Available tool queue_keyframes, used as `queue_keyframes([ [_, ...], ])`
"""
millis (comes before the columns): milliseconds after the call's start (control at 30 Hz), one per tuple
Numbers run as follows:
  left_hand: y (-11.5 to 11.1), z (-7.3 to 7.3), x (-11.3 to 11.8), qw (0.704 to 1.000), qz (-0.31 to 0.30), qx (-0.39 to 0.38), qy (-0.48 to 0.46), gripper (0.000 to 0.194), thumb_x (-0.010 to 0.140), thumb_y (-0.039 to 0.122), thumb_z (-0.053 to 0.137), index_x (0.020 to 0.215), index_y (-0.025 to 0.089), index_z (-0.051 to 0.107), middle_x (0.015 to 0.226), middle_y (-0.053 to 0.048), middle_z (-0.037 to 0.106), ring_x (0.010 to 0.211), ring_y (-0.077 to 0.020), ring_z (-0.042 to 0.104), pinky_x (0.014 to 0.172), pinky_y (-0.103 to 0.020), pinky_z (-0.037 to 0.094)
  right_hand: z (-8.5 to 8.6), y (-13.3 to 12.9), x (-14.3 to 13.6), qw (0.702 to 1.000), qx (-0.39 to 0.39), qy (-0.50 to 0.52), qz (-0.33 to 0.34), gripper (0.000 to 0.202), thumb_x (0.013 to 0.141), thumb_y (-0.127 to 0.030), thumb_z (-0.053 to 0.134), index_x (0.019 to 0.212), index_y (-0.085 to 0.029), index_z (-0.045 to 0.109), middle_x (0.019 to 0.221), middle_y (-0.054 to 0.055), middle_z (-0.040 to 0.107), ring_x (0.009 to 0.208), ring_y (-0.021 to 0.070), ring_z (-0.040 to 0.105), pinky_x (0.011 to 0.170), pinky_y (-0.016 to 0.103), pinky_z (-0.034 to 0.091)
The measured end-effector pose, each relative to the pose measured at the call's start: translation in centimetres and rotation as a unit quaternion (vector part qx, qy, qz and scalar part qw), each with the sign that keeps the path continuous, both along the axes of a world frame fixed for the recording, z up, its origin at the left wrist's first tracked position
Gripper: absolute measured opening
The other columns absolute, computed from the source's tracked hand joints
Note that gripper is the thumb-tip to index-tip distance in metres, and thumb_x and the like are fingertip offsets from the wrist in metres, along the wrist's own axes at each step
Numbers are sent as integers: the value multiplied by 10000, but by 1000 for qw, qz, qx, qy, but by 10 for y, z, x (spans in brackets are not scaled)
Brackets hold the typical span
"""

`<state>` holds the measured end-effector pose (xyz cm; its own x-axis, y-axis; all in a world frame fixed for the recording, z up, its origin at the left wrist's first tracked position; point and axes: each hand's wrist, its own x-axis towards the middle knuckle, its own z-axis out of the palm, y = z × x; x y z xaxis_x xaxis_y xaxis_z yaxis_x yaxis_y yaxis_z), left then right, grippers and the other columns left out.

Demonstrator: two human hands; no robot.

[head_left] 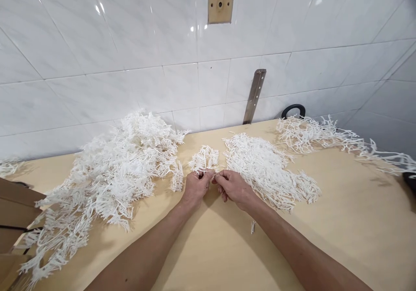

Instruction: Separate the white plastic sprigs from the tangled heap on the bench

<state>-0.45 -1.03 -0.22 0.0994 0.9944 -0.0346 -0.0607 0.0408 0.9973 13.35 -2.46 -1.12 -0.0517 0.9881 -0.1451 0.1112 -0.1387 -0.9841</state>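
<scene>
White sprig [204, 157] at 12 o'clock of grip, fanning away; L hand [196, 188] nearer, fingertips clamped on its near end. R hand [234, 188] adj. at 3 o'clock, fingertips tog.; can't tell if on pc.

The large branched pile [120, 165] lies on the desk [325, 239], left of the small cluster [204, 157]. The loose heap [266, 169] lies right of the cluster. The bracket [255, 96] stands behind the heap (against the wall [146, 35]). The box [19, 204] sits at far left.
</scene>
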Motion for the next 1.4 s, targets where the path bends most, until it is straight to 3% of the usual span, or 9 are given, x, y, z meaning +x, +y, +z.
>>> queue_keyframes([
  [267,2,-1,1,1000,2,2,-16,472,721,505,721,505,184,452,408,75,347,411,-56,290,433,-225,225,4,-2,-5,999,-8,32,-11,195,828,-371,585,749,-202,528,559,-49,596,358,85,518,348,196,340],
  [533,1,-2,2,999,6,5,-40,458,725,495,726,510,177,476,415,77,356,427,-60,309,467,-225,295,3,-3,-10,997,-25,75,11,242,826,-405,615,745,-196,524,551,-59,588,349,61,483,351,180,310],
  [900,-1,0,0,1000,-8,1,-17,485,724,515,707,500,186,430,423,66,355,406,-59,305,419,-230,217,4,-3,-8,999,21,-38,-18,103,822,-280,539,761,-198,530,547,-62,579,343,97,546,333,184,344],
  [1067,-4,1,0,999,-27,16,-17,500,715,539,719,522,179,430,459,72,343,435,-49,285,432,-220,202,9,-1,0,981,45,-169,-81,13,811,-208,522,806,-204,533,507,-61,579,376,148,612,380,215,434],
  [1200,-1,-1,1,999,-27,-6,-25,434,714,559,709,625,175,527,463,76,390,402,-55,297,406,-218,209,22,3,19,970,80,-184,-139,51,813,-243,536,834,-203,561,541,-47,606,399,153,627,409,228,447],
  [1300,4,-5,0,1000,-1,5,10,384,740,541,679,726,160,628,457,66,451,380,-74,346,393,-223,250,32,5,41,944,126,-225,-204,117,804,-280,562,874,-193,594,580,-31,626,397,149,609,441,251,449],
  [1400,7,-8,0,997,1,42,61,348,780,492,644,710,152,671,444,54,463,392,-82,385,417,-220,294,38,7,66,908,170,-293,-246,139,801,-275,559,884,-184,623,629,0,648,454,156,612,529,288,471],
])
